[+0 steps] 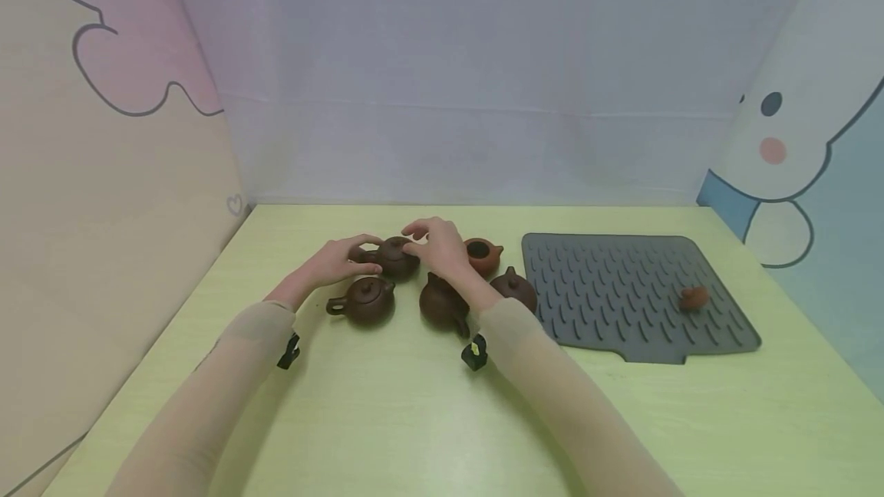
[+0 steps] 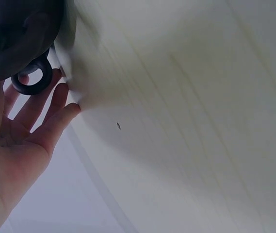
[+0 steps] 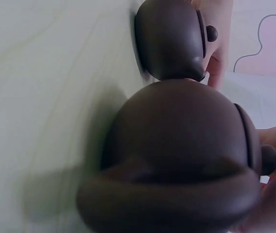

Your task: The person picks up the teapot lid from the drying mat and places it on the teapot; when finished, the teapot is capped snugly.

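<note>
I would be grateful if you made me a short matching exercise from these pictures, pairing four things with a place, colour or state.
Column one
1. Ridged mat
2. Reddish pot
3. Small reddish-brown object
4. Left hand

Column two
A. At the handle side of the farthest dark brown teapot
B. Open-topped, with no lid on
C. Grey and flat
D. Lying on the mat

Pairs: 1-C, 2-B, 3-D, 4-A

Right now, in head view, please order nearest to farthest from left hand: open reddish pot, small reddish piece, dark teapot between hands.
1. Dark teapot: beside left hand
2. Open reddish pot: farther right
3. Small reddish piece: far right, on mat
</note>
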The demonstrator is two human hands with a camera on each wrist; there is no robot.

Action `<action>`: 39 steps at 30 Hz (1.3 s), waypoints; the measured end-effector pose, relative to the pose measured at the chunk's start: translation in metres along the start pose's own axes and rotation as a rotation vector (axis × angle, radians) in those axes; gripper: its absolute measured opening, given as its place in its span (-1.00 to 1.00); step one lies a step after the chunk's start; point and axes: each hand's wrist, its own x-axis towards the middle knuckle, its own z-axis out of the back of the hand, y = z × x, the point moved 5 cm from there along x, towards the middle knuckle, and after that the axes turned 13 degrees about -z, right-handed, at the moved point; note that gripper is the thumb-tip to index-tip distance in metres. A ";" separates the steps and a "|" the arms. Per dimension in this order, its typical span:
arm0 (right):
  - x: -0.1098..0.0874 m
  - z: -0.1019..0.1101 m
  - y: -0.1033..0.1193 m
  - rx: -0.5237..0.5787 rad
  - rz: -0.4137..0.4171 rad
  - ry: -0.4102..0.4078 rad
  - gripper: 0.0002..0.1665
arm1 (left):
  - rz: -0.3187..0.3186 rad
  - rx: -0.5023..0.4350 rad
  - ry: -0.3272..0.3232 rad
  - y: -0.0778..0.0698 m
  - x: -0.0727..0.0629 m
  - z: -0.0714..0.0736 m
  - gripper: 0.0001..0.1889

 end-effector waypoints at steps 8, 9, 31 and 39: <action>-0.012 0.015 -0.005 0.032 0.057 -0.031 -0.67 | 0.007 -0.001 0.005 0.002 0.001 -0.001 -0.41; -0.014 0.017 -0.006 0.035 0.071 -0.042 -0.67 | 0.006 -0.004 0.006 0.002 0.000 -0.001 -0.41; -0.082 0.064 -0.033 0.081 0.320 -0.207 -0.42 | 0.008 -0.040 -0.012 -0.001 -0.004 -0.004 -0.37; -0.101 0.080 -0.055 0.076 0.327 -0.209 -0.34 | 0.011 -0.130 -0.041 -0.001 -0.008 -0.001 -0.31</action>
